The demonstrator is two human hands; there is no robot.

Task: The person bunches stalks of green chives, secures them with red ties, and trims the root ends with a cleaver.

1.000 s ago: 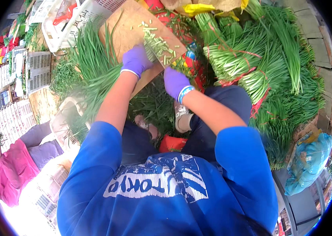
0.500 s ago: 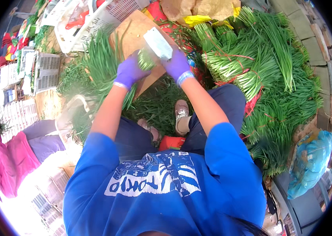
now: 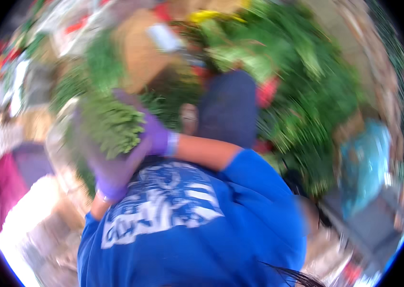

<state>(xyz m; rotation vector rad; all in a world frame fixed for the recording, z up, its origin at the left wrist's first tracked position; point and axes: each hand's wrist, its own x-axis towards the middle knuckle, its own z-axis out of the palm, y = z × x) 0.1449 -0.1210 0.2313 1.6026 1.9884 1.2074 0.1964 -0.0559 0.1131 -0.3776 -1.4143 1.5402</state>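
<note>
Both my purple-gloved hands are at the left in front of my body, around a bunch of garlic chives (image 3: 116, 126) whose cut stem ends face right. My left hand (image 3: 111, 174) grips it from the near side, its fingers smeared by motion. My right hand (image 3: 152, 131) reaches across and presses against the stem-end side. A cleaver (image 3: 165, 38) with a pale rectangular blade lies on the wooden chopping board (image 3: 137, 52), apart from both hands. More loose chives (image 3: 104, 64) lie at the board's left edge.
At the right a large heap of chives (image 3: 302, 95) spreads beside my knee. Farther right is a blue plastic bag (image 3: 364, 165). A white crate (image 3: 68, 36) stands at the far left. A person in magenta clothing (image 3: 1, 186) is at the left edge. Everything is blurred.
My right hand has let go of the cleaver, which now rests on the board. Both hands have swung left and nearer my body with the bunch of chives. The view has shifted.
</note>
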